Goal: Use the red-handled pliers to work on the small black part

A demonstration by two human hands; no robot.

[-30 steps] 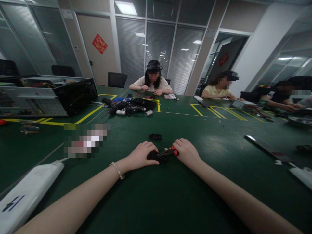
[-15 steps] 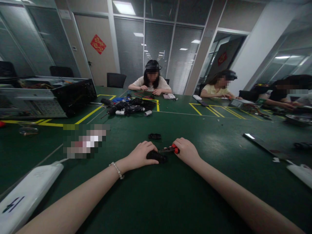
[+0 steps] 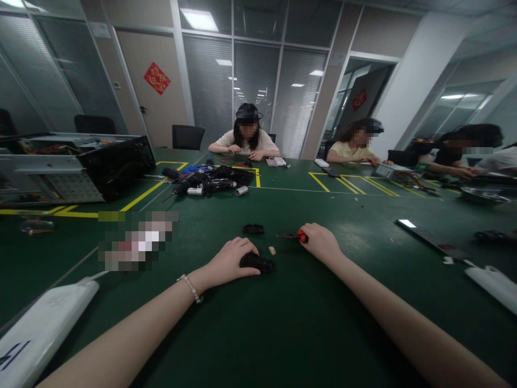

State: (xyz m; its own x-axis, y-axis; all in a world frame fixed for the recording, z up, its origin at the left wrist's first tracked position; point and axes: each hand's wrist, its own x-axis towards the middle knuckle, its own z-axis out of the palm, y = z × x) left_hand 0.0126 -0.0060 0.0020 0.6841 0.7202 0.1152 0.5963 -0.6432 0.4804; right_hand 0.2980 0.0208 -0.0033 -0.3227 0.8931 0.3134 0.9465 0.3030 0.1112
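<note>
Screwdriver, red-handled with a thin dark shaft, lies low over the green mat just above the middle of the frame; its long axis runs nearly level across the picture, the tip pointing left toward the small black part and the red grip tucked into the right hand. That hand's fingers are curled together around the red handle, clamped on it. Left of and slightly below it, the left hand rests palm down with its fingers pressed close over a small black rounded part, a smooth, matte, oval plastic piece lying flat on the mat; a thin beaded bracelet circles that wrist. Between the two hands sits a tiny pale chip, well clear of the screwdriver tip. Just above it, a second black part, flat and oblong, lies by itself. The table is covered in dull dark green matting marked with yellow tape lines. In the lower left corner a white glossy box with dark lettering rests on it. At the middle left stands an open computer case, grey perforated metal with a black front. Farther up the centre lies a heap of black and silver tools. Other people sit along the far edge, working with their own hands.
</note>
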